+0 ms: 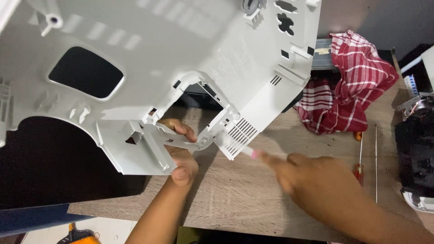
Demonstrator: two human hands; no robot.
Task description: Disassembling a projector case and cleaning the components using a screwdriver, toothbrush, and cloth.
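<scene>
Housing: I see a large white moulded plastic housing [172,58] with cut-outs and vent slots, held up tilted above the wooden worktop [235,190], filling the upper left of the view.
Left hand: my left hand [181,153] carries it from below, the grip pressed together on a bracket at the lower edge, thumb under, fingers curled through the square opening.
Right hand: my right hand [312,180] is blurred; its grip pinches a thin white tool with a pink band [250,152], the tip touching the slotted vent corner of the housing.
Surroundings: a red-and-white checked cloth [352,86] lies bunched at the back of the worktop, a red-handled screwdriver [359,169] and a thin metal rod [375,162] lie right of the right hand, and a dark machine part [416,158] sits at the right edge.
Risk: I judge the one-handed hold on a thin bracket weak; pressure from the tool could twist the housing loose or snap the bracket.
Risk two: the tool tip could slip off the vent.
</scene>
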